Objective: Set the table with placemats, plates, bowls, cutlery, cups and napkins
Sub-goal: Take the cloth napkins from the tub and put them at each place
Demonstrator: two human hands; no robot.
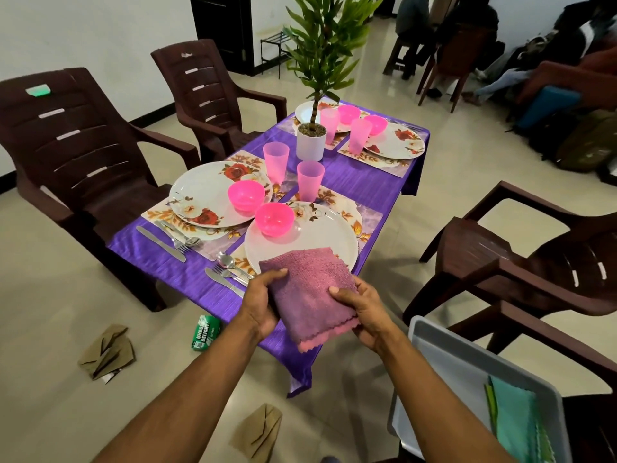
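Napkin (309,289) gripped by left hand (258,302), right hand (362,312)

Mauve napkin (309,289) (pink scalloped edge), purple desk (364,185) cloth, hot-pink bowls (274,218), rose-patterned white plates (207,195), brown chairs (76,155).

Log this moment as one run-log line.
step: napkins | left hand: holds napkin | right hand: holds napkin | over: near plate
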